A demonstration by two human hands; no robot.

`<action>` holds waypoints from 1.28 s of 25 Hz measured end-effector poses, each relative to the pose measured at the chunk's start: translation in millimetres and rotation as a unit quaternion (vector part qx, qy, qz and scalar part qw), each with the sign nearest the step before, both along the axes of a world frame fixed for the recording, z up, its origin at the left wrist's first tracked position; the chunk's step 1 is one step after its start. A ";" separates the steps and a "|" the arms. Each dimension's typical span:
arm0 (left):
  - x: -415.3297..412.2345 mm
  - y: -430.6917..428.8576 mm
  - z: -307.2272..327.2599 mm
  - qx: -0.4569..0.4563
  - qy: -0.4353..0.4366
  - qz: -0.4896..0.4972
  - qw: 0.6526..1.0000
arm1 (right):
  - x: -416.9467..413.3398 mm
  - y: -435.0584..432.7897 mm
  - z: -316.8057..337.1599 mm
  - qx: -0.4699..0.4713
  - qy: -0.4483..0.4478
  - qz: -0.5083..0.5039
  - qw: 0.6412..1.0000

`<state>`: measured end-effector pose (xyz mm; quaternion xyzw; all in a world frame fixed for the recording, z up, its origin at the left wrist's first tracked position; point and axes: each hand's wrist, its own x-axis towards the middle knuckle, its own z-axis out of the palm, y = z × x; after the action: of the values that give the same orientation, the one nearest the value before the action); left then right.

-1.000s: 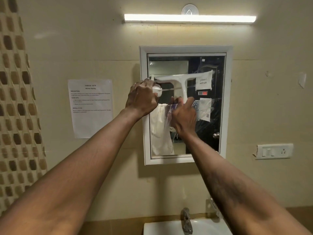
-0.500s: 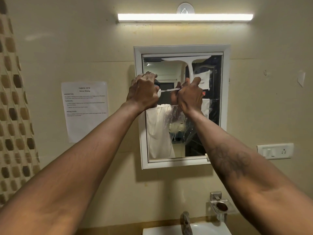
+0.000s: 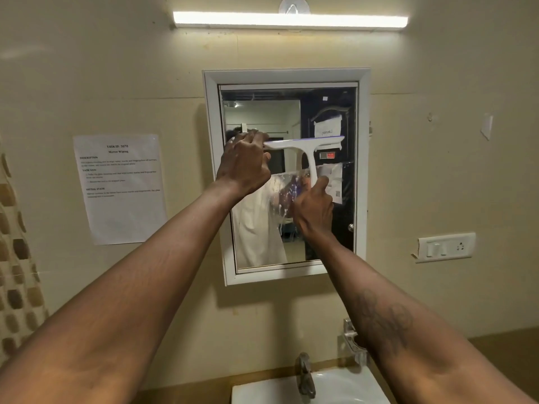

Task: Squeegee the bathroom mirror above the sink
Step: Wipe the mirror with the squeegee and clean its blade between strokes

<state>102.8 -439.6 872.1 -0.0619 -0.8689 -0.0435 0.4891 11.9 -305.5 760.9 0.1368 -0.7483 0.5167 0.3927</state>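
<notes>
Reaching up from the lower corners, both forearms are cut off by the bottom edge. Between them the white sink [image 3: 350, 387] shows only its back rim, with the tap [image 3: 304, 377] at its middle and a metal soap holder [image 3: 348, 335] half hidden behind the right forearm.

Farther up, the left hand [image 3: 243, 167] curls its fingers over the left end of the squeegee [image 3: 303, 147], and the right hand [image 3: 313, 211] grips the lower end of its handle. The white blade lies level against the mirror [image 3: 262, 112], somewhat above mid-height. Its right tip stops just short of the right side of the white frame [image 3: 213, 170]. Its left tip is hidden under the left hand, close to the frame's left side.

Open glass runs above the blade to the top edge and below the right hand to the bottom edge. A wet, streaky patch sits between the hands, its extent hard to make out.

On the wall, a printed notice [image 3: 122, 188] hangs left of the frame, its small text unreadable. A switch plate [image 3: 444, 247] sits to the right and a light bar [image 3: 290, 19] glows above.
</notes>
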 end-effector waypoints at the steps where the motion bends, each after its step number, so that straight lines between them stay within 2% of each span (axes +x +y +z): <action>1: 0.7 3.6 0.9 -0.002 -0.001 -0.001 1.000 | 2.3 3.5 -5.6 0.003 0.006 -0.001 1.000; 5: 4.0 14.8 6.1 -0.017 0.002 -0.009 1.000 | 3.0 21.4 4.1 0.006 0.030 0.002 1.000; 9: 3.8 20.4 16.1 -0.011 0.016 -0.012 1.000 | -2.3 40.9 56.1 -0.020 0.104 -0.019 0.994; 14: -5.1 32.5 24.2 -0.019 0.020 -0.010 1.000 | -15.0 56.2 106.4 -0.014 0.112 -0.035 0.993; 19: -16.8 39.2 26.0 -0.028 0.029 -0.009 0.999 | -22.8 52.2 106.6 0.001 0.111 -0.025 0.993; 24: -25.4 35.3 22.9 -0.031 0.040 -0.007 0.999 | -27.4 33.7 97.2 -0.028 0.093 -0.001 0.995; 32: -31.8 30.8 22.6 -0.024 0.039 -0.003 0.999 | -33.3 26.6 106.9 -0.043 0.103 -0.017 0.994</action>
<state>70.9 -408.8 894.7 -0.0778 -0.8497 -0.0215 0.5211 -21.4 -278.9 867.8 0.1592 -0.6835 0.5248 0.4818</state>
